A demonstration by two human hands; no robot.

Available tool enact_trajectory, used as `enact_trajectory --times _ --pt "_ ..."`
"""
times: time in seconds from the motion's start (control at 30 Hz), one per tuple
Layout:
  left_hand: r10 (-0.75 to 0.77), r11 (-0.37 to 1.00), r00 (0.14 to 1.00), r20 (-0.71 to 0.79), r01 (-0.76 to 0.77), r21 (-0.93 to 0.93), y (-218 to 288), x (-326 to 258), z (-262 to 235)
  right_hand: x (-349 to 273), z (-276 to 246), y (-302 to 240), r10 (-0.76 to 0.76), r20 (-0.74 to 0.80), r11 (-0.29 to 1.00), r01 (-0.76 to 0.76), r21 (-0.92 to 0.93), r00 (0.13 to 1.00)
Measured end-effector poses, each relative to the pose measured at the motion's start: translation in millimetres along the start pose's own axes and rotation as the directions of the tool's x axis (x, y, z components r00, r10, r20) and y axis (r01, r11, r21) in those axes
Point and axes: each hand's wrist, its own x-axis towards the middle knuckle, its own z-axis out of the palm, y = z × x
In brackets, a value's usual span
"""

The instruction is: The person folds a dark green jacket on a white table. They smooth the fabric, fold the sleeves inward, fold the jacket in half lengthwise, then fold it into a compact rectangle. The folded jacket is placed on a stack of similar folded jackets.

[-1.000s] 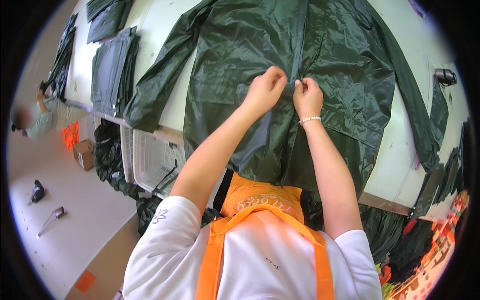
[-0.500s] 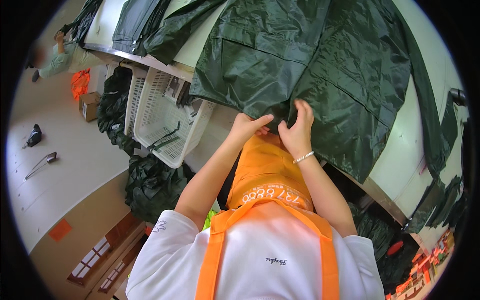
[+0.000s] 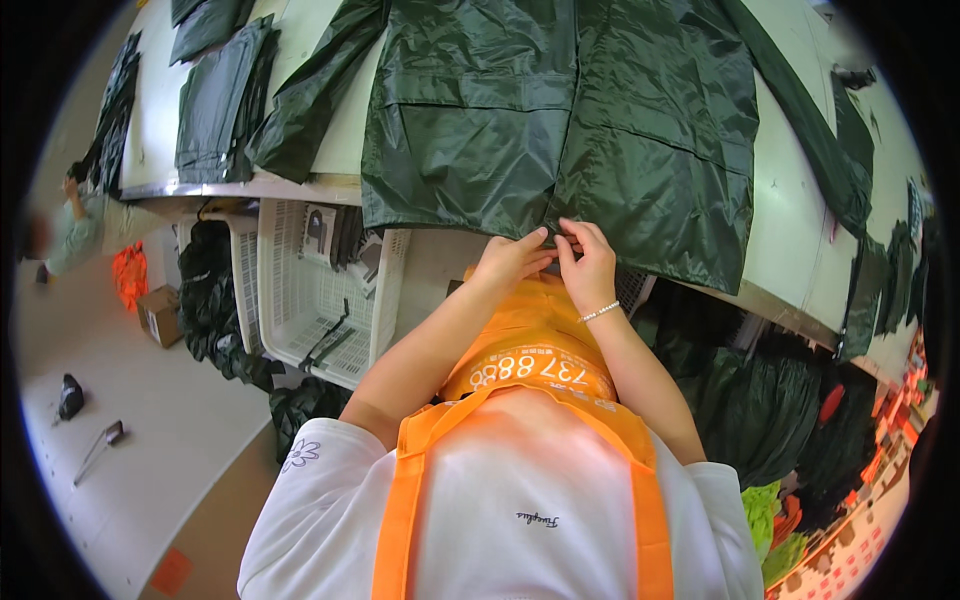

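Observation:
A dark green jacket [image 3: 460,150] of shiny, rainwear-like fabric lies spread on the white table, its lower hem hanging over the near edge. At the bottom of its front opening, my left hand [image 3: 510,264] is closed with thumb and fingers pinching the hem. Just to the right, my right hand [image 3: 590,268] pinches the hem corner of the other front panel, its fingers bent. The two hands nearly touch. Whatever small fastening part may lie between the fingertips is hidden. Both jacket sleeves stretch out sideways across the table.
Folded dark green garments [image 3: 215,105] lie on the table [image 3: 790,250] at the left. Below its edge stands a white plastic basket [image 3: 385,300] with straps and packets inside. Dark garments hang under the table at right. A cardboard box [image 3: 160,315] and a dustpan [image 3: 113,433] are on the floor; a person stands far left.
The view has turned and shifted, so the jacket now sits squarer in front of me. Its two front panels hang closer together at the hem. My hands stay at the same spot, fingers drawn in tighter.

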Motion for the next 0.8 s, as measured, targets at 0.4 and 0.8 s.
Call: enact_trajectory --times 0.4,0.8 --pt "0.072 0.990 0.995 -0.069 -0.063 0.122 13 2 7 3 9 -1 -0.195 -0.027 0.952 0.182 -0.247 0.980" --pt "0.232 0.967 0.921 -0.313 -0.183 0.179 -5 15 11 155 -127 27 -0.330 0.100 0.937 0.339 -0.084 0.939"
